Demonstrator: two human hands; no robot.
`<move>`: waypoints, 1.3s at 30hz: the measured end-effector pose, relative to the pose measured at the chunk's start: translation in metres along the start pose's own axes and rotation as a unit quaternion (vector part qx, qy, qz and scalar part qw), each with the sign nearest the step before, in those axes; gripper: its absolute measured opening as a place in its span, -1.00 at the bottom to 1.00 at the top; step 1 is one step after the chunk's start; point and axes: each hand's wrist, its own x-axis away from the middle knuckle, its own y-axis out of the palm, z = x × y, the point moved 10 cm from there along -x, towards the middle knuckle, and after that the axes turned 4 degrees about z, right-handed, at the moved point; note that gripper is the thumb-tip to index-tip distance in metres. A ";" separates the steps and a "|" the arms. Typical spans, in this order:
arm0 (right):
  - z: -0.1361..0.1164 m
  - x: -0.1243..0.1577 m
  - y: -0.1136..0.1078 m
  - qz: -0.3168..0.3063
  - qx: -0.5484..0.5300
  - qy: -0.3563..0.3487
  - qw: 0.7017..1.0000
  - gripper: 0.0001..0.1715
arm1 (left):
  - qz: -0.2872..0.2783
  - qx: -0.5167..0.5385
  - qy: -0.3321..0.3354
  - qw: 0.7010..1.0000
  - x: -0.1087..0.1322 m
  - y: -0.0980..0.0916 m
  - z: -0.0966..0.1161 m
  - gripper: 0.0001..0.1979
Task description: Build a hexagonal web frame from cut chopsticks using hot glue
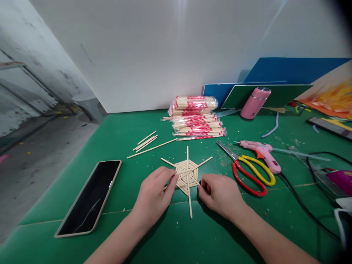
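A spider-web shape (188,186) of pale wooden sticks lies on the green table, with nested rings and long spokes crossing at its middle. My left hand (154,190) is closed at the web's left side, thumb and forefinger pinching a short wooden stick (184,172) that reaches over the rings. On the other side, my right hand (220,191) is closed, its fingertips at the end of the lower-right spoke. Beyond the web, several loose sticks (147,143) lie to the left, near a stack of chopsticks (196,117) in clear and red wrappers.
A phone (89,200) lies at left. To the right are scissors (247,168) with red and yellow handles and a pink glue gun (261,150) with its black cord (299,201). A pink bottle (255,103) stands tilted-looking before coloured boards (275,93) and a white panel (154,55).
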 end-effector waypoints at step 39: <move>0.068 0.003 -0.040 0.176 -0.264 0.139 0.938 -0.87 | -0.140 -0.130 0.121 0.974 0.035 0.053 0.023 -0.77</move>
